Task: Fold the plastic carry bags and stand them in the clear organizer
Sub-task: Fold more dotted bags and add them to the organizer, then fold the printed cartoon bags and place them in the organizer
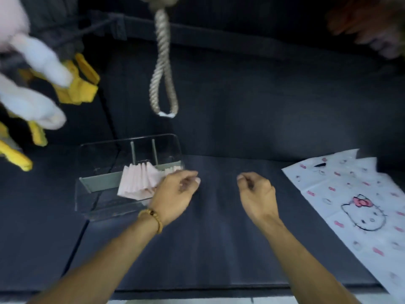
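head view: clear organizer (92, 189) sits at 9 o'clock of frame centre on the dark mat (219, 238). a pink folded bag (138, 183) stands fanned out in its middle section, pleats splayed and leaning toward 5 o'clock, and looks to spill over the front wall. more pink shows in the 3 o'clock end section, partly hidden by the hand.

left hand (175, 194), beaded bracelet (153, 218) on the wrist, hovers at the organizer's 3 o'clock end, fingers loosely curled, gripping nothing i can see; whether it brushes the pink pleats i cannot tell. right hand (256, 194) is at 3 o'clock of the left, well apart, over bare mat, fingers loosely curled, empty.

printed white bag (350, 207) lies flat and unfolded at the 3 o'clock edge of the mat, apart from both hands.

risks, my read:
- fanned bag isn't compressed; pleats will likely spring open further and tip out or eat the neighbouring section.
- left wrist is close to the organizer; a pull-back could snag the pleats or shove the light box.
- printed bag is thin and slippery, overhangs the mat edge near 4 o'clock; a one-handed drag could slide it off.

rope loop (164, 84) hangs at 12 o'clock, plush toys (37, 84) at 10 o'clock, both clear of the work.
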A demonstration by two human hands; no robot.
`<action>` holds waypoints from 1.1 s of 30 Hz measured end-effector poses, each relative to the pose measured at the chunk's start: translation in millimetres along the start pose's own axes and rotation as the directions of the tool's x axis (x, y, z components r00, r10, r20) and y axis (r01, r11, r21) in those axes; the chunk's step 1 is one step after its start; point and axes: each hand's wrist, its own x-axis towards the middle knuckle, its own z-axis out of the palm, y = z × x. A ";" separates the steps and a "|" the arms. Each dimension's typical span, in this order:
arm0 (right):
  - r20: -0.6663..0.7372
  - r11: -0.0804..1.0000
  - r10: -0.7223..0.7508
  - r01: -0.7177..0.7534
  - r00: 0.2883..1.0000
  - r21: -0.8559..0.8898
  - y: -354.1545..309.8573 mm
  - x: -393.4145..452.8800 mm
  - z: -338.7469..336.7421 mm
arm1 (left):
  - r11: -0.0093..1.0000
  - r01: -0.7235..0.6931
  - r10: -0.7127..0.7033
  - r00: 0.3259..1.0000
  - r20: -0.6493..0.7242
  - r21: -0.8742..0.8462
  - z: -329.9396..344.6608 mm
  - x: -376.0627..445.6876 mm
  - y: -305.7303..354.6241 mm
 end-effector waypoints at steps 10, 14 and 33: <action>-0.329 0.917 0.352 -0.393 0.876 -0.064 155.2 -46.6 -205.9 | 0.893 0.279 -0.196 0.948 0.252 -0.353 203.6 -55.6 76.3; -0.343 0.825 0.482 -0.549 0.806 -0.133 242.0 -54.0 -259.0 | 0.965 0.149 -0.067 0.936 0.345 -0.216 285.4 -46.9 87.9; -0.098 0.777 -0.016 -0.049 0.995 -0.628 326.2 -35.5 -254.6 | 0.650 -0.701 0.444 0.664 0.602 0.294 439.4 -17.0 72.5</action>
